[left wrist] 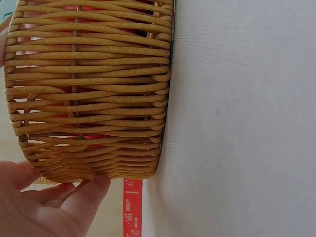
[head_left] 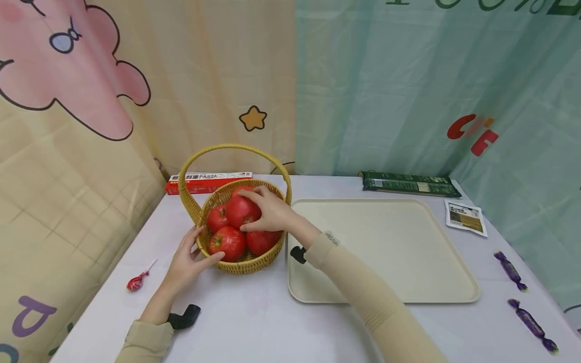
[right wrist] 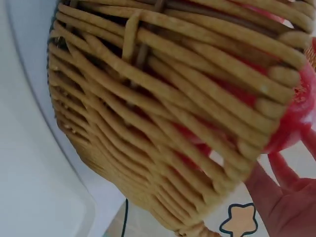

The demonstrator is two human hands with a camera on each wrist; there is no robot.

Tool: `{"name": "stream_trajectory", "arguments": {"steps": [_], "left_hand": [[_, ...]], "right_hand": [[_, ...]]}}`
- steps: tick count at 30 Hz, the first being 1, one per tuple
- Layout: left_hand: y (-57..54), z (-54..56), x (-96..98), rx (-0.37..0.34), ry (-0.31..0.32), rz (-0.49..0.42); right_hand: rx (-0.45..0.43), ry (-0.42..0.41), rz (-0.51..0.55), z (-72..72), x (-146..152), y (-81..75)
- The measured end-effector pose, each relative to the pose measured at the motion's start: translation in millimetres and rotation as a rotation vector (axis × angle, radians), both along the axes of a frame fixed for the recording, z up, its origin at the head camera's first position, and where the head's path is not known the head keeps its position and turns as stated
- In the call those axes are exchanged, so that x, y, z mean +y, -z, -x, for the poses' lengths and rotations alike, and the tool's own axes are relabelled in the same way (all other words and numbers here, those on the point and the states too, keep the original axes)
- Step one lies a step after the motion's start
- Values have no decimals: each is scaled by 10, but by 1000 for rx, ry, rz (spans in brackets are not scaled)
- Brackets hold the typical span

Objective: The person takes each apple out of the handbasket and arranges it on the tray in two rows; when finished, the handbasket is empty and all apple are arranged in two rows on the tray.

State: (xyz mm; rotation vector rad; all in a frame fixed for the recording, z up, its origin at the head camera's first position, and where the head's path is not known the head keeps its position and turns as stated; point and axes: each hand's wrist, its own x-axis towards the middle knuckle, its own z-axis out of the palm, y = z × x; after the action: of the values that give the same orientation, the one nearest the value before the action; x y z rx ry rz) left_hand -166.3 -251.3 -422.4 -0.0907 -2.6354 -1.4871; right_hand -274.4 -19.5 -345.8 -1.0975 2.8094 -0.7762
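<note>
A yellow wicker basket (head_left: 245,266) with a tall arched handle holds several red apples (head_left: 228,243). My right hand (head_left: 271,210) reaches in from the right and grips the uppermost apple (head_left: 242,210), its thumb at the near side and fingers over the top. In the right wrist view, that hand (right wrist: 291,202) shows beyond the basket's woven wall (right wrist: 163,98). On the basket's left side, my left hand (head_left: 183,264) holds the wall, thumb at the front rim and fingers by the handle's base. The left wrist view shows its fingertips (left wrist: 101,183) against the weave.
Right of the basket lies a beige tray (head_left: 386,252). A red pasta box (head_left: 199,185) stands behind the basket, and a green packet (head_left: 410,184) lies at the back. A white sachet (head_left: 466,218) and purple wrapped candies (head_left: 510,270) are at right, a lollipop (head_left: 138,280) at left.
</note>
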Motion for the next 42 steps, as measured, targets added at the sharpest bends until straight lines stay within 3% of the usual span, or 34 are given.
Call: {"name": "stream_trajectory", "arguments": {"steps": [4,10,16,22,30,34,38,42], "left_hand": [[23,-2,0,3,0,-4],[26,-10,9,7,0,-8],[7,-6,7,3,2,-10],[17,-13,10,3,-1,-8],[27,0,23,18,2,-45],[10,-8,35,20,6,-75],[5,-12,38,12,9,-93],[12,-9,19,-2,-2,-103]], "right_hand": [[-125,1,129,39,-44,74],[-189,75,265,69,-57,160],[-201,86,259,19,-50,165],[-129,54,345,-118,-10,205],[-110,-122,533,-291,503,84],[-157,-142,615,-284,890,70],[-203,-58,663,-239,1278,127],[-194,125,642,-154,1590,203]]}}
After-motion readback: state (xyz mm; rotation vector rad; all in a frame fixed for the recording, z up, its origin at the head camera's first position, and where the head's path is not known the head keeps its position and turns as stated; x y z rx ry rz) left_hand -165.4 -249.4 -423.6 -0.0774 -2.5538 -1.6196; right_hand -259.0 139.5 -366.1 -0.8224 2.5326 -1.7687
